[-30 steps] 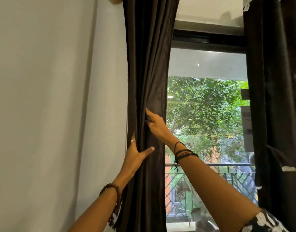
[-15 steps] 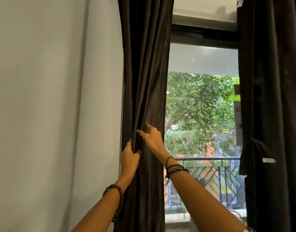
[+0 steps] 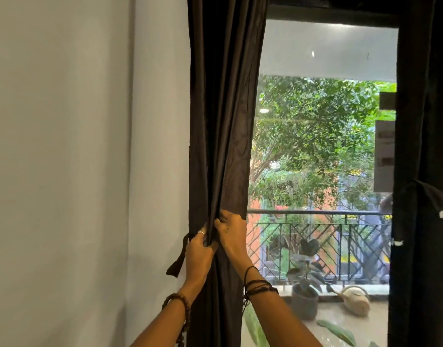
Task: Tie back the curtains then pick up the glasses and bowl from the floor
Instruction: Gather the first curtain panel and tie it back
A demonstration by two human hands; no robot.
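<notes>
The dark brown curtain [image 3: 225,121] hangs gathered at the window's left edge, beside the pale wall [image 3: 77,146]. Both hands bunch its folds: the left hand [image 3: 199,249] has its grip clenched on the fabric, and the right hand [image 3: 231,236] grasps it just alongside. A tie-back strap [image 3: 177,259] dangles left of the left hand. Another dark curtain [image 3: 425,171] hangs at far right.

One head-worn view is given, aimed forward and level at a window [image 3: 325,146] close ahead. A curtain [image 3: 223,121] is seen at 12 o'clock, a wall [image 3: 77,146] at 9 o'clock.
</notes>
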